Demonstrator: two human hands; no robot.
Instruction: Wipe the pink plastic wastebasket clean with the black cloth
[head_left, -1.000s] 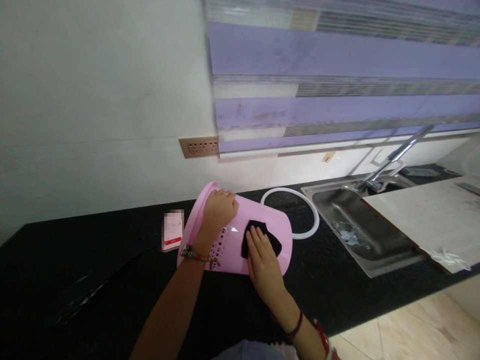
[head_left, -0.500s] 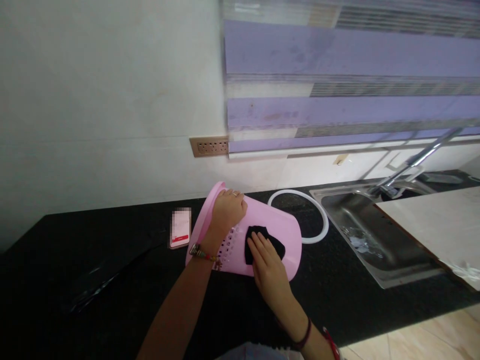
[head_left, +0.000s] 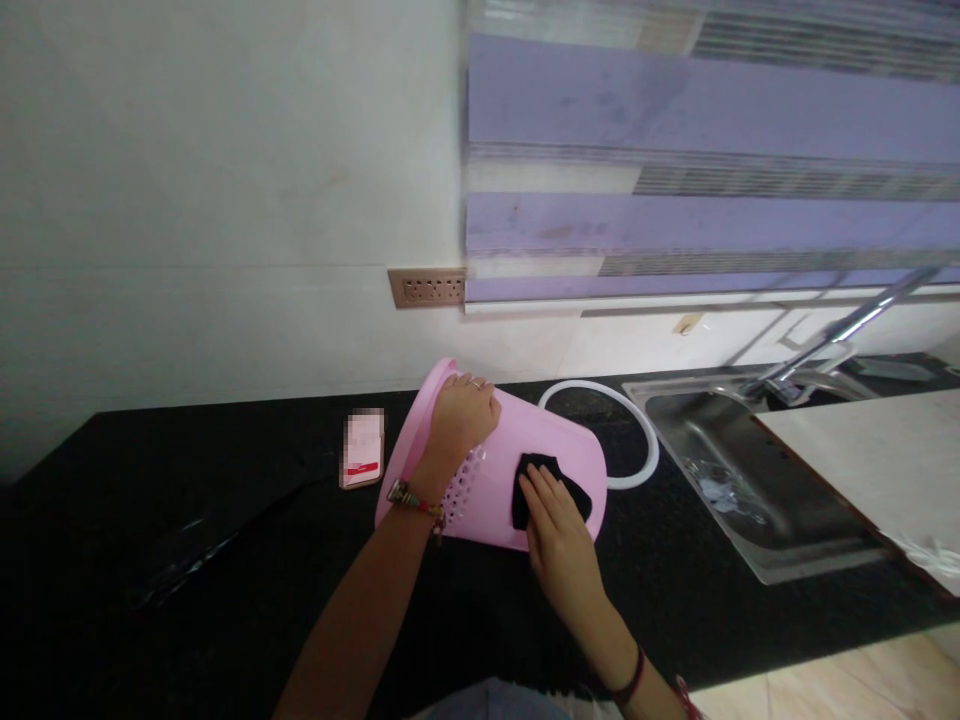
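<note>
Cloth (head_left: 576, 497) and right hand (head_left: 562, 545) have slid toward the right end of the basket (head_left: 501, 490); that hand lies flat on the cloth, while the left hand (head_left: 461, 420) grips the other end.

The left hand (head_left: 463, 415) grips the upper edge of a pink basket (head_left: 499, 470) lying sideways on the black tabletop (head_left: 675, 600); the right hand (head_left: 561, 545) presses a black cloth (head_left: 576, 496) against it. A white ring (head_left: 652, 455) rests just beside. The dark glossy item (head_left: 191, 560) at left is possibly plastic.
</note>
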